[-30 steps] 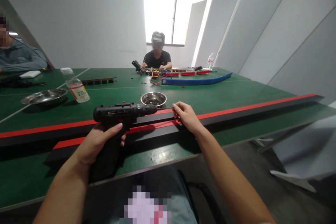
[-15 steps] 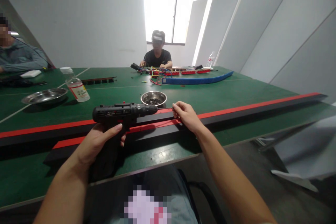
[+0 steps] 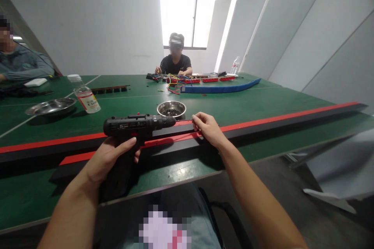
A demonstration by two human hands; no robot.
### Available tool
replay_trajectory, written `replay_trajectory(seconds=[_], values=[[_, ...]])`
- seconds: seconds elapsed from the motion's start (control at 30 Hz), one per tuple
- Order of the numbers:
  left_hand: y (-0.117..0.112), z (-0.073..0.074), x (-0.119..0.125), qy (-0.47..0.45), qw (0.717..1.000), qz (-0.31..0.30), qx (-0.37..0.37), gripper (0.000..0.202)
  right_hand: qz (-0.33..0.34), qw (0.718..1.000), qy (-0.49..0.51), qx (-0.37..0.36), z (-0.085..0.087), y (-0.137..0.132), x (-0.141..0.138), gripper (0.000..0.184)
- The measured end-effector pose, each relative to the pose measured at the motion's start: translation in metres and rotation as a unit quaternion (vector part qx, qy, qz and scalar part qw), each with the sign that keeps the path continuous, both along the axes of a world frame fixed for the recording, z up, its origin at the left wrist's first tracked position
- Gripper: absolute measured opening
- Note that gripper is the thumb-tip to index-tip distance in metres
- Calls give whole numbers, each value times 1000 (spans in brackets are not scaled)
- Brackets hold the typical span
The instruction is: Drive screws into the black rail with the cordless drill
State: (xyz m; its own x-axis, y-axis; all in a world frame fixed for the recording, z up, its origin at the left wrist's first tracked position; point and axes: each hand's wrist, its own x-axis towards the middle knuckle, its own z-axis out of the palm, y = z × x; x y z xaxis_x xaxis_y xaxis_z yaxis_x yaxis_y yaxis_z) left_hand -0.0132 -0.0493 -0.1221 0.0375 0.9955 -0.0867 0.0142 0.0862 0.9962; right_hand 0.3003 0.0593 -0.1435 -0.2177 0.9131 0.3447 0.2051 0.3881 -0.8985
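My left hand (image 3: 109,156) is wrapped round the grip of a black cordless drill (image 3: 137,124), which points to the right along the table. Its thin bit reaches to my right hand (image 3: 208,128). That hand pinches something small at the bit's tip, right against a long black rail with a red strip (image 3: 263,122). The rail runs the whole width of the green table (image 3: 248,103). A second, shorter red-and-black strip (image 3: 84,158) lies in front of it, under the drill.
A small steel bowl (image 3: 171,108) with dark bits stands just behind the rail. A plastic bottle (image 3: 85,97) and a flat steel dish (image 3: 49,106) are at the left. A person sits across the table by wires and a blue strip (image 3: 219,87). Another person's sleeve (image 3: 25,65) shows far left.
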Motion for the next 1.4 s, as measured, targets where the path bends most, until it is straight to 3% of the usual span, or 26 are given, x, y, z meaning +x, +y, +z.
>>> replay_trajectory(seconds=[0.7, 1.4], values=[[4, -8, -3, -22, 1000, 8, 0, 32, -2, 1000, 10, 5, -4, 3, 0, 41], [2, -2, 3, -2, 1000, 18, -7, 35, -6, 1000, 12, 4, -3, 2, 0, 43]])
